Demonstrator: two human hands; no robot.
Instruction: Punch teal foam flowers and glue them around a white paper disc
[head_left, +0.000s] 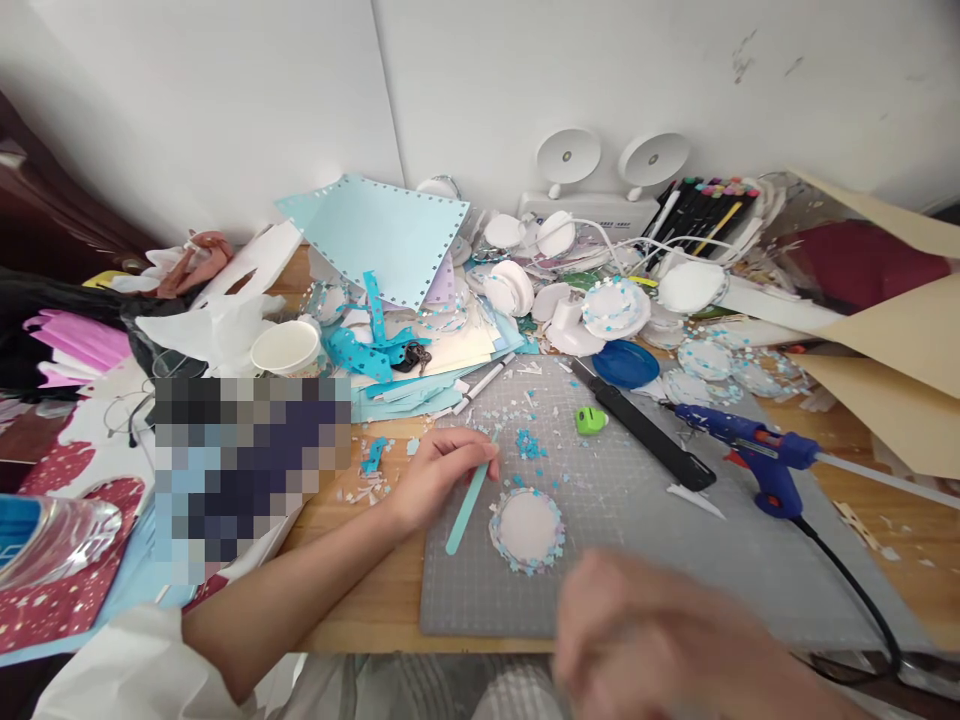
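Note:
My left hand point(448, 472) is closed, its thumb and fingers pinching a light teal strip point(466, 512) that slants down over the left part of the grey cutting mat point(637, 590). Just right of the strip lies a round white disc point(527, 530) edged with small blue and white star-shaped cutouts. Beyond it is a small heap of blue cutouts point(530, 444). My right hand point(637, 625) is raised near the mat's front edge, smeared by motion. Its fingers cannot be made out, nor whether it holds anything.
A blue glue gun point(750, 445) with its cord lies on the right, beside a long black tool point(645, 425) and a green punch point(591, 420). A paper cup point(286, 348), light blue paper point(390, 235) and several decorated discs point(615, 308) crowd the back. A clear cup point(64, 540) stands far left.

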